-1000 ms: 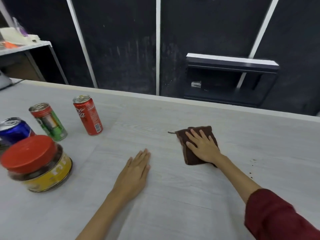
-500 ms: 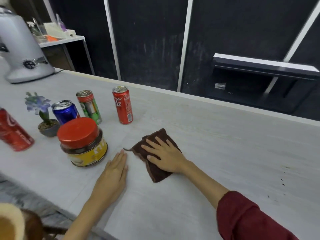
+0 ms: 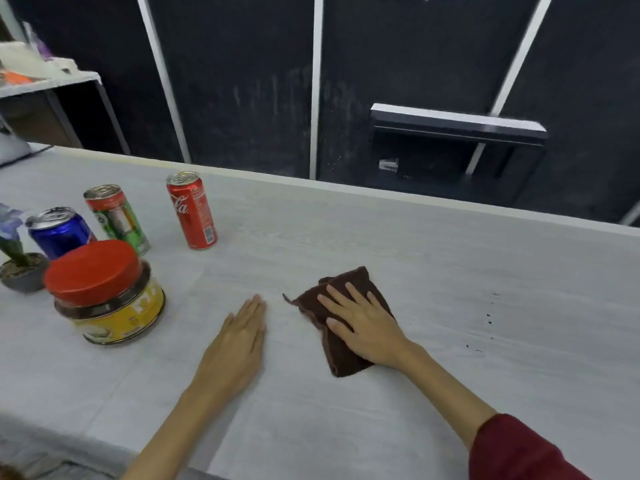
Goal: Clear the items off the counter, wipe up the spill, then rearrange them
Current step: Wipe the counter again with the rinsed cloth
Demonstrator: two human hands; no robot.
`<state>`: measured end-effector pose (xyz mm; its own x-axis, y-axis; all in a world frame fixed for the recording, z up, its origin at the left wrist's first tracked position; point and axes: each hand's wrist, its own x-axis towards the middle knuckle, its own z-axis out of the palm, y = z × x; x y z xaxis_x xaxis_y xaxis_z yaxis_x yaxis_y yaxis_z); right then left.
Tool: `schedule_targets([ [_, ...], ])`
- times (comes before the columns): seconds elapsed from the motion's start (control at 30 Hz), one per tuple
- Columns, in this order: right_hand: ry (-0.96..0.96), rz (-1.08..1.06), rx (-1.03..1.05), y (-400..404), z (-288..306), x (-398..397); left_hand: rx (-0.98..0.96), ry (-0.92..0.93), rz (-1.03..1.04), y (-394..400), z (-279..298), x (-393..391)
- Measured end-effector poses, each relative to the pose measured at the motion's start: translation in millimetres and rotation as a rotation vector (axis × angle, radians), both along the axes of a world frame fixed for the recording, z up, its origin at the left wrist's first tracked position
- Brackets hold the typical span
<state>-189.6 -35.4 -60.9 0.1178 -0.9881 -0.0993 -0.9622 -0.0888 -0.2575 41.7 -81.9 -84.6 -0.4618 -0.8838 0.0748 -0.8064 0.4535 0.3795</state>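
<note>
My right hand (image 3: 363, 323) presses flat on a folded brown cloth (image 3: 341, 355) in the middle of the pale grey counter (image 3: 398, 251). My left hand (image 3: 239, 341) lies palm down on the counter just left of the cloth, holding nothing. Small dark spill specks (image 3: 489, 317) dot the surface to the right. At the left stand a red cola can (image 3: 192, 210), a green and red can (image 3: 116, 216), a blue can (image 3: 60, 232), a red-lidded jar with a yellow label (image 3: 107, 292) and a small potted flower (image 3: 17, 261).
The counter's far edge runs diagonally from the left to the upper right, with dark wall panels behind it. A black shelf unit (image 3: 457, 129) stands beyond the edge. A white side table (image 3: 48, 81) with clutter is at the far left.
My right hand slid the cloth leftward toward my left hand over the last second. The view swung left, then partly back. My left hand stayed flat.
</note>
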Motion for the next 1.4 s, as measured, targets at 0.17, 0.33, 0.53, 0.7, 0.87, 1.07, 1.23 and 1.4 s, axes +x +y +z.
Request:
schedule_targets([
  [0.17, 0.009, -0.063, -0.093, 101.6, -12.8, -28.1, 0.024, 0.040, -0.122, 3.6, 2.7, -48.4],
  [0.33, 0.025, -0.506, -0.096, 182.3, -14.8, -107.8, 0.035, 0.054, -0.246, 2.1, 3.0, -107.6],
  [0.53, -0.002, -0.944, -0.064, 184.2, -9.0, -216.8, 0.004, 0.056, -0.286, -2.2, 0.0, -150.3],
  [0.7, 0.044, -0.940, -0.022, 115.6, -5.7, -268.1, 0.009, 0.064, -0.288, -3.1, -2.9, -151.4],
  [0.87, 0.069, -0.682, -0.039, 52.6, -2.3, -224.3, -0.006, 0.086, -0.279, -4.4, -5.0, -152.2],
  [1.07, -0.023, -0.355, -0.030, 70.6, -7.1, -148.7, 0.005, 0.082, -0.285, -5.6, -6.7, -152.0],
  [1.23, -0.030, -0.446, -0.087, 143.3, -8.3, -168.4, 0.012, 0.079, -0.292, -5.6, -5.5, -152.6],
  [1.4, 0.004, -0.825, -0.090, 179.5, -9.4, -250.5, 0.024, 0.088, -0.292, -7.1, -4.2, -157.6],
])
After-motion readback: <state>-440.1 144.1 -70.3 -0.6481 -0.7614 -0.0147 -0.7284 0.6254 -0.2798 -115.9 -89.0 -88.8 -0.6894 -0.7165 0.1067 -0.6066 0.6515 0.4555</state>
